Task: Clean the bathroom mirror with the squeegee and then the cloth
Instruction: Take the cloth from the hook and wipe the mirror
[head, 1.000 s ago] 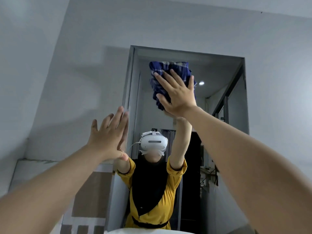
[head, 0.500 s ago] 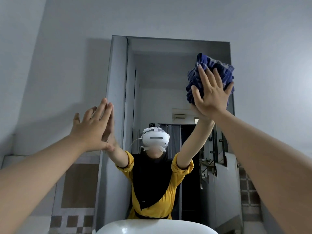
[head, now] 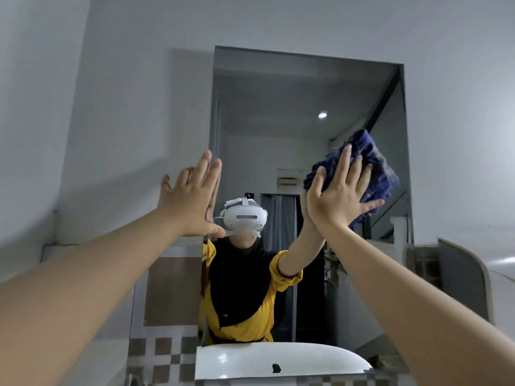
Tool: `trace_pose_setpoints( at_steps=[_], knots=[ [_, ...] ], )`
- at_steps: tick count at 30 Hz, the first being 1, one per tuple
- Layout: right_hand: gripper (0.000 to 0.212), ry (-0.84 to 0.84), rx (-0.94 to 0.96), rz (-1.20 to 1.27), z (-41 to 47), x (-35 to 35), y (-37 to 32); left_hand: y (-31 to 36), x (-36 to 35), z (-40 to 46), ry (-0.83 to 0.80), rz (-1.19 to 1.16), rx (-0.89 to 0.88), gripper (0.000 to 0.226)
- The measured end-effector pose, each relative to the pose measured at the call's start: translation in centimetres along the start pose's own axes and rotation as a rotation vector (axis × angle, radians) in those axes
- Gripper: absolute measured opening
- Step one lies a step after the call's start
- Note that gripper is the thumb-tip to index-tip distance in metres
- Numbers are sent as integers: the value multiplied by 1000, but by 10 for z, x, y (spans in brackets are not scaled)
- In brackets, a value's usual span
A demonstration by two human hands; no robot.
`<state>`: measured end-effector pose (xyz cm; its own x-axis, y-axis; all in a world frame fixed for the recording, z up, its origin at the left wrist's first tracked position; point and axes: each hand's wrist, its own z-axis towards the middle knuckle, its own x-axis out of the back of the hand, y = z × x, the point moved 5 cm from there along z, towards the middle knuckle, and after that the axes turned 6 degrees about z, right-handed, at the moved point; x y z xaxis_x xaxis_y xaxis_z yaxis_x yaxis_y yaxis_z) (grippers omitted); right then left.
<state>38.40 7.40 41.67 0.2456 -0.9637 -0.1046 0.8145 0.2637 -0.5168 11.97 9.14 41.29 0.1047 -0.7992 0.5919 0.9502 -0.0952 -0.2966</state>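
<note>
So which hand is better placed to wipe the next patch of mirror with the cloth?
Right. The right hand presses the blue cloth flat against the mirror, near its right edge. The left hand is bare, fingers spread at the mirror's left edge, holding nothing.

I see open glass across the upper mirror (head: 306,101), above both hands, and a bare strip between them. My left hand (head: 189,201) lies flat at the mirror's left edge, and my right hand (head: 340,196) presses the blue cloth (head: 376,168) near the right edge, so both sides are blocked. Below, the white washbasin (head: 278,360) juts out under the mirror's bottom edge.
</note>
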Motion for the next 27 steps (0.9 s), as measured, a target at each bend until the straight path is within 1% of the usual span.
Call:
trace_pose_setpoints(
  at_steps=[2, 7, 10, 12, 14, 16, 20, 23, 27],
  knots=[
    [63, -39, 58, 3, -15, -10, -24, -3, -2, 0, 17, -47, -29, 139],
    [63, -106, 198, -17, -29, -31, -75, -6, -23, -18, 70, -166, -79, 120],
    [63, -133, 284, -41, -32, -39, -95, -7, -46, -34, 56, -230, -71, 117],
    [62, -152, 346, -52, -34, -42, -103, -7, -60, -42, 81, -260, -72, 115],
    [62, -171, 450, -64, -38, -46, -110, -7, -70, -48, 153, -299, -77, 109],
    [61, -199, 592, -91, -42, -50, -115, -6, -79, -53, 235, -321, -70, 99],
    [61, -242, 832, -124, -48, -54, -121, 0, -89, -58, 357, -267, -32, 84],
    [60, -267, 974, -139, -53, -54, -123, 1, -91, -58, 412, -228, -34, 80],
    [58, -313, 1190, -187, -62, -55, -117, 0, -93, -58, 427, -208, -29, 79]
  ],
)
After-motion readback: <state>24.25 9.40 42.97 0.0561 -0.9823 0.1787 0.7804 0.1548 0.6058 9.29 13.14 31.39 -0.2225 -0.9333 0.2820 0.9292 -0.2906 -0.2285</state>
